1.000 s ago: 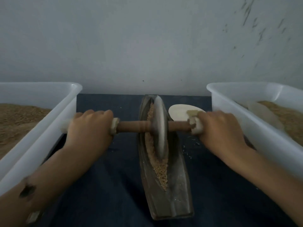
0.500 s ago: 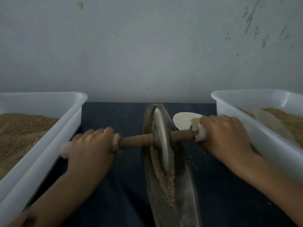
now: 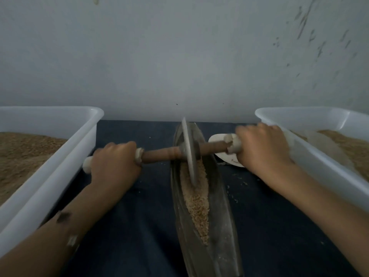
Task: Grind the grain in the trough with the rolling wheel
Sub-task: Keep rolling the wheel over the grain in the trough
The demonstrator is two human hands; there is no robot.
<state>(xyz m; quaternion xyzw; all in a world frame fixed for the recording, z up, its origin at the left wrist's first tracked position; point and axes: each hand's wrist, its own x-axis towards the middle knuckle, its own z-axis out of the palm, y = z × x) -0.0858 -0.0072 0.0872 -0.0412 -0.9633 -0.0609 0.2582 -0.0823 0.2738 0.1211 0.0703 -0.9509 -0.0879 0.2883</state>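
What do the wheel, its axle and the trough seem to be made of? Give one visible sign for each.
Wheel: likely metal, a thin grey disc with a dull sheen.
Axle: probably turned wood, brown with lathe-like rings.
Trough: seemingly cast metal, dark grey with a worn, matte surface.

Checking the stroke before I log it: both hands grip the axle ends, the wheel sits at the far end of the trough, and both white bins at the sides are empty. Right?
Not quite. The head view shows the left bin and the right bin both hold brown grain. The rest stands: left hand and right hand grip the axle ends, and the wheel sits at the trough's far end.
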